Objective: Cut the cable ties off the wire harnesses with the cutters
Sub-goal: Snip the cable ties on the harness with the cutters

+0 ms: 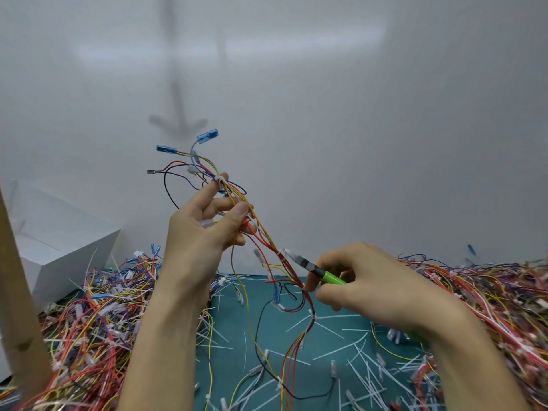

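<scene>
Green-handled cutters (317, 271) meet a white cable tie (280, 254) on a raised wire harness (267, 238).

Head view: the left hand (204, 232) holds the harness up above the teal table (231, 360), thumb and fingers pinching its red, yellow and white wires, with blue-sleeved terminals (207, 136) fanning out above. The right hand (370, 289) curls round the cutters' handle, the grey tip pointing left at the tie lower on the bundle. It seems to touch the tie, though blur hides whether the blades are closed on it. The harness's tail hangs to the table among loose cut ties (364, 369). A left heap (89, 315) and a right heap (489, 292) of tangled harnesses flank the hands; a white box (59, 247) stands far left.
</scene>
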The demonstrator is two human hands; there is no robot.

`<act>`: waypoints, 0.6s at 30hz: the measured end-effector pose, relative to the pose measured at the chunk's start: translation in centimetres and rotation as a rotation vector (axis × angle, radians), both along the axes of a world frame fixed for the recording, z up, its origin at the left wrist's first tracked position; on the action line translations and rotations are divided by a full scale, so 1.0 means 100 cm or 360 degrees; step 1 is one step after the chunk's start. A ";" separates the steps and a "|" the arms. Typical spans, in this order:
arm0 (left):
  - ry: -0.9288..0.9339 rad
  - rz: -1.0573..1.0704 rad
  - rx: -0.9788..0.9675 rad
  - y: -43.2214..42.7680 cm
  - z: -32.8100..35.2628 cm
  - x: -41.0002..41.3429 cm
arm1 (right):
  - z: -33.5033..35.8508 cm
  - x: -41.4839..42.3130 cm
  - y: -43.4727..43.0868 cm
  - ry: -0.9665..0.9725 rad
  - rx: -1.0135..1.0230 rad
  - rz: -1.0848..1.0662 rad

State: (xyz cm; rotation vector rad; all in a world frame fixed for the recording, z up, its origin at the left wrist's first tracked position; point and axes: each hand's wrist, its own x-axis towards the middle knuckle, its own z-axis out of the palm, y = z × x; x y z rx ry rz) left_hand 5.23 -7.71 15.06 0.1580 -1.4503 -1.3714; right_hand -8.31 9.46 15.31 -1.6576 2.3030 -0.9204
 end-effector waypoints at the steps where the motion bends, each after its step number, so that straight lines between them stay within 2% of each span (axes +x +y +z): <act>1: 0.0001 -0.0001 0.0000 0.000 0.000 0.000 | 0.000 -0.001 0.000 -0.0020 0.0004 0.0011; 9: 0.0017 -0.0039 0.0056 0.002 0.001 0.001 | -0.003 -0.006 0.001 -0.0046 0.0017 0.0082; 13: 0.0006 -0.0095 0.0120 0.005 0.002 0.000 | -0.004 -0.004 -0.004 -0.0249 -0.0256 0.0101; 18: 0.0032 -0.0160 0.0331 0.008 0.005 -0.003 | -0.010 0.002 -0.019 -0.0199 -0.0497 0.0081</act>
